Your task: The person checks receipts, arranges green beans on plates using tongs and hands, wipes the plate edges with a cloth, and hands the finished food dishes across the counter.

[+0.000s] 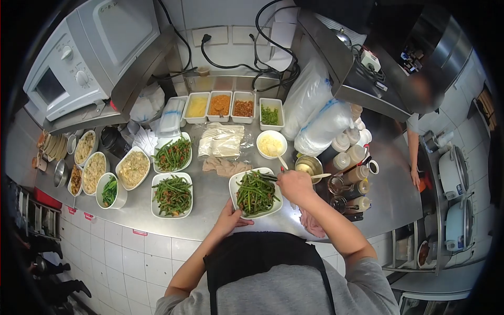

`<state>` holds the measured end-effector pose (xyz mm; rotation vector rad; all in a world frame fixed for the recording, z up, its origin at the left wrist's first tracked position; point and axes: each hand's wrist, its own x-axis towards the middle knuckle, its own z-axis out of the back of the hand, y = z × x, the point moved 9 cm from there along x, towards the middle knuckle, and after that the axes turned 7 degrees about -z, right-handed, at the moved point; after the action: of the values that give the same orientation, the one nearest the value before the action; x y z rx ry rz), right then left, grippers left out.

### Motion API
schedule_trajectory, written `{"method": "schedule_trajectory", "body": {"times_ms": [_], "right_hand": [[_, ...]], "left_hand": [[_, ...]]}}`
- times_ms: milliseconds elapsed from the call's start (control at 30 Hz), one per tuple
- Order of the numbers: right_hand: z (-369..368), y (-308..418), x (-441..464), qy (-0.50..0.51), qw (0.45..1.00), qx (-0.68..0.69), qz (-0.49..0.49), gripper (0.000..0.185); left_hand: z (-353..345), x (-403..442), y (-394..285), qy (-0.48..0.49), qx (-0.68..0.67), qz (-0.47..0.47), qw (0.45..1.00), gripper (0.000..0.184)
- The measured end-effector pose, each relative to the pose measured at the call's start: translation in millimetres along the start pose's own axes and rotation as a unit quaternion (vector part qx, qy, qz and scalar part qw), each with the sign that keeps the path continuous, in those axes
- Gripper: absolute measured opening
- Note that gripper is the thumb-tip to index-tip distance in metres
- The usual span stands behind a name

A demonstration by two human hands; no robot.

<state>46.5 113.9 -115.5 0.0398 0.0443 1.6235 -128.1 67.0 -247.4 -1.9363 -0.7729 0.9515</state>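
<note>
Bean bowl (233,188) | left hand (229,218): touching near side | right hand (295,186): far-right corner

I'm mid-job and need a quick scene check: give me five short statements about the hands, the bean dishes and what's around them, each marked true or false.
1. The right hand holds a dark utensil over the nearest bean dish. True.
2. The left hand is on the bowl of leafy greens. False: the left hand is at the near left edge of the nearest bean dish.
3. Two more bean dishes, one behind the other, stand to its left. True.
4. The tub of chopped green garnish is at the left end of its row. False: it is at the right end.
5. A white microwave is at the upper left. True.
</note>
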Motion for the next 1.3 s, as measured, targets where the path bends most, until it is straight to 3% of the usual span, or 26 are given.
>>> {"method": "schedule_trajectory", "body": {"times_ms": [100, 200, 333, 467, 500, 600, 900, 1100, 1300], "right_hand": [[19.3, -5.6, -2.3, -0.008, 1.0, 0.011, 0.0, 0.018], [60.5, -5.6, -12.4, -0.052, 0.996, 0.065, 0.012, 0.017], [92.9, 3.1, -29.6, -0.018, 0.995, 0.103, 0.007, 0.017], [48.8, 12.3, -35.6, 0.037, 0.995, 0.086, 0.021, 0.019], [38.2, 9.7, -35.8, 0.083, 0.994, 0.065, -0.008, 0.024], [36.0, -9.5, -27.0, 0.1, 0.987, 0.098, -0.075, 0.029], [-41.9, -25.3, 11.0, 0.218, 0.957, 0.153, -0.113, 0.037], [-25.5, -24.3, 13.0, 0.141, 0.968, 0.204, -0.046, 0.029], [39.9, -33.5, -3.4, 0.077, 0.949, 0.303, -0.049, 0.023]], "left_hand": [[-0.8, -2.7, -3.5, -0.009, 0.019, -0.006, 1.0, 0.046], [-2.0, -3.1, -4.9, -0.007, 0.018, -0.008, 1.0, 0.046], [-1.2, -3.5, -3.4, -0.01, 0.006, -0.006, 1.0, 0.049], [0.0, -0.1, 1.1, -0.006, -0.004, -0.011, 1.0, 0.055], [0.1, 0.1, 0.4, -0.006, -0.002, -0.014, 1.0, 0.055], [0.0, 0.0, 1.3, -0.008, -0.012, -0.006, 1.0, 0.055], [-4.6, -3.7, -5.5, -0.007, -0.001, -0.006, 1.0, 0.049], [-2.3, -1.7, -0.1, 0.0, -0.001, -0.004, 1.0, 0.05], [-3.7, -2.5, -2.9, 0.0, -0.007, -0.008, 1.0, 0.052]]}}
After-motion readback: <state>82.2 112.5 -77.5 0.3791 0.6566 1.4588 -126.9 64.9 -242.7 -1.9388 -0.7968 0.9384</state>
